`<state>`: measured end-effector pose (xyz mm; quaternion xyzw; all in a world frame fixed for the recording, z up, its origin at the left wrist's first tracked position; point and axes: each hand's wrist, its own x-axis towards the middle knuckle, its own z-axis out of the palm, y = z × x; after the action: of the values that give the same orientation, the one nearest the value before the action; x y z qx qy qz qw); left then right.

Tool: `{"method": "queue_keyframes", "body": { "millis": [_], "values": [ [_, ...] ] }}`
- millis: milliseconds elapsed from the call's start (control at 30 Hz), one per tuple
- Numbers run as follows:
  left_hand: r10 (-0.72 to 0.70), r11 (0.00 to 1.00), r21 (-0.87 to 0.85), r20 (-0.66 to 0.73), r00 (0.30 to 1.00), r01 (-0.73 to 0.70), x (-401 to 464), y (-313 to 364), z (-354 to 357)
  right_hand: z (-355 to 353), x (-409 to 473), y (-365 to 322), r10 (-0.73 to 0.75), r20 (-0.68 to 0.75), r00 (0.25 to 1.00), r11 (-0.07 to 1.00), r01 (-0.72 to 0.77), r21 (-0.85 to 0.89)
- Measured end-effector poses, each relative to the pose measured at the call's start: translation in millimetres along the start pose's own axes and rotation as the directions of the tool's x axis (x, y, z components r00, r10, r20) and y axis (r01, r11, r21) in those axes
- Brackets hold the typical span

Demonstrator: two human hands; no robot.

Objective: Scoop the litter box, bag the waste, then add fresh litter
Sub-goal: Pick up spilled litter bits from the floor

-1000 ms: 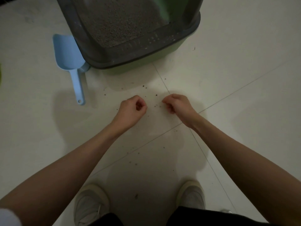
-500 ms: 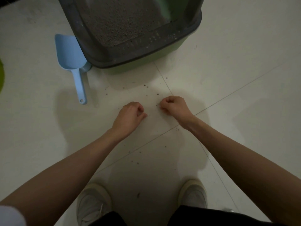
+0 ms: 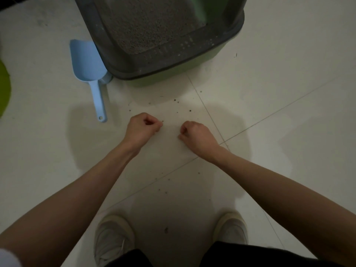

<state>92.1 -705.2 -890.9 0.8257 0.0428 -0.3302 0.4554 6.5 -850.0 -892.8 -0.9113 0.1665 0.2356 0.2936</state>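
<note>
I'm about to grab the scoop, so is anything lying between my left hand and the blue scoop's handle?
Nothing visible does. The blue scoop lies on the floor against the litter box, its handle toward you; only bare tile separates it from the left hand.

Pale shoes (image 3: 113, 239) on tiled floor (image 3: 289, 93); possibly a green mat (image 3: 3, 89).
</note>
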Motion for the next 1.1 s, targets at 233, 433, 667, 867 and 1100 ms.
{"method": "queue_keyframes", "body": {
  "millis": [233, 433, 667, 867, 1100],
  "values": [
    [-0.053, 0.993, -0.101, 0.039, 0.998, 0.057, 9.1, 21.8, 9.0, 0.5, 2.3, -1.5, 0.014, -0.067, 0.998, 0.997, -0.009, 0.077],
    [0.186, 0.935, 0.307, 0.002, 0.983, -0.177, 18.4, 31.7, 30.7, -34.5, 6.8, 3.5, 0.324, 0.164, 0.932, 0.081, -0.2, 0.976],
    [0.303, 0.825, 0.487, 0.048, 0.952, -0.287, 31.5, 23.2, 44.3, -44.6, 27.7, 10.5, 0.373, -0.041, 0.927, 0.666, -0.237, 0.708],
    [0.324, 0.788, 0.532, 0.068, 0.944, -0.309, 32.6, 21.5, 41.4, -33.5, 40.3, 17.1, 0.169, -0.164, 0.972, 0.966, -0.13, 0.224],
    [0.369, 0.834, 0.444, -0.008, 0.93, -0.327, 33.8, 21.9, 35.0, -32.1, 41.7, 17.1, 0.133, -0.201, 0.971, 0.967, -0.082, 0.241]
  ]
}}
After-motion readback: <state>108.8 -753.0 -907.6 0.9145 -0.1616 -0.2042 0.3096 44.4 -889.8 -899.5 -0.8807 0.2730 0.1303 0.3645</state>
